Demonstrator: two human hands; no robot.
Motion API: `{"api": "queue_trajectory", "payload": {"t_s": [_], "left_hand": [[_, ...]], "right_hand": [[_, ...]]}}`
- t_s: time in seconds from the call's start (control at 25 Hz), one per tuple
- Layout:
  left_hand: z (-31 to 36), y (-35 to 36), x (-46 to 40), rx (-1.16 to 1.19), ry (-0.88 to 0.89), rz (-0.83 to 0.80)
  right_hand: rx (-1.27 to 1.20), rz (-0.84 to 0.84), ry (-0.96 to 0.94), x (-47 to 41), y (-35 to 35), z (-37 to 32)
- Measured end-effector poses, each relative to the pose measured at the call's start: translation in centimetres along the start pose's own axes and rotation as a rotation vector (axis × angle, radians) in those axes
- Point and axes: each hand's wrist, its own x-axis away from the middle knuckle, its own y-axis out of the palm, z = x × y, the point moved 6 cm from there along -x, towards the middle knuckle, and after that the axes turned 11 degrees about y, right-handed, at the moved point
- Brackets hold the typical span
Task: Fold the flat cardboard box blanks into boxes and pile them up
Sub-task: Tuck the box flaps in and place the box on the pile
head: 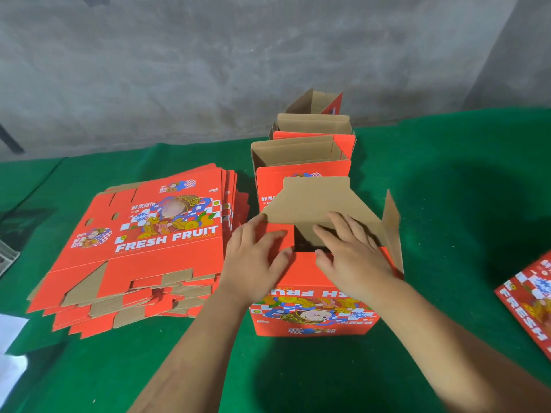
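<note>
Red printed cardboard, upside down: the box [316,308] I am working on stands on the green table cover [447,204] right in front of me, its picture inverted toward me, so what faces up is the bottom I am closing. It sits at the near end of a row of finished boxes [301,156] that runs off toward twelve o'clock.

To do this step well, I judge the order of the flaps matters. The big brown trapezoid flap [310,201] at twelve o'clock is leaning in over the opening, the side flap [392,231] at three o'clock is upright, and a dark gap shows in the middle. I would press the near and nine o'clock flaps level first, bring the trapezoid down over them, then tuck the three o'clock flap so the tabs lock, keeping the walls square so nothing buckles.

My left hand [253,251] lies flat with fingers spread on the red flap at nine o'clock, thumb reaching toward the gap; it presses, it does not pinch. My right hand [348,248] is likewise splayed, palm on the near red flap, fingertips up on the brown flap's lower edge. Neither hand is closed around anything.

Outward, the stack of flat blanks [143,248] waits at nine o'clock, just beside the box. Another printed blank [530,305] pokes in at three o'clock, well apart.
</note>
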Motion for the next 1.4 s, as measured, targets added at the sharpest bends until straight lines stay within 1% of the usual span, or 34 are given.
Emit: {"api": "queue_trajectory", "payload": {"t_s": [0.04,0.08,0.16,0.24,0.32,0.44,0.52,0.6,0.68,0.96,1.04,1.16,1.24,1.32,1.36,1.4], "left_hand": [[-0.3,0.5,-0.3,-0.009,-0.039,-0.100],[-0.7,1.0,-0.5,-0.008,-0.091,-0.191],[-1.3,1.4,-0.9,0.047,-0.208,-0.294],[-1.2,1.4,-1.5,0.016,-0.260,-0.319],[-1.0,1.3,-2.0,-0.082,-0.286,-0.343],[-1.2,1.5,-2.5,-0.112,-0.341,-0.367],[-1.4,1.5,-2.8,-0.100,-0.358,-0.348],[-1.5,1.6,-3.0,-0.088,-0.375,-0.306],[-1.5,1.7,-3.2,-0.101,-0.383,-0.277],[-2.2,1.8,-3.2,-0.043,-0.375,-0.187],[-2.3,1.9,-3.1,-0.028,-0.365,-0.170],[-2.2,1.7,-3.3,-0.067,-0.347,-0.181],[-2.5,1.9,-3.4,-0.037,-0.345,-0.198],[-3.0,2.2,-3.3,0.029,-0.349,-0.190],[-3.1,2.0,-3.3,0.107,-0.334,-0.149],[-3.2,1.8,-3.2,0.223,-0.315,-0.071]], "right_hand": [[0.003,0.082,-0.012,0.3,-0.8,-0.2],[-0.002,0.212,0.014,0.7,-1.8,-0.2],[-0.053,0.440,0.177,1.8,-3.4,1.0],[-0.097,0.505,0.287,2.6,-3.8,2.3],[-0.106,0.532,0.251,2.8,-3.6,2.8],[-0.274,0.636,0.067,3.6,-3.8,3.0],[-0.360,0.612,-0.009,4.2,-3.4,3.0],[-0.330,0.559,-0.023,4.1,-2.9,3.3],[-0.315,0.541,-0.010,3.7,-2.9,3.9],[-0.375,0.545,-0.119,4.0,-2.7,5.6],[-0.401,0.510,-0.111,4.1,-2.0,5.9],[-0.506,0.406,-0.038,4.1,-1.3,6.1],[-0.440,0.394,-0.053,4.0,-1.4,6.0],[-0.374,0.335,-0.047,2.8,-2.1,6.1],[-0.435,0.270,0.004,1.8,-2.4,6.1],[-0.575,0.219,0.086,0.7,-2.7,6.3]]}}
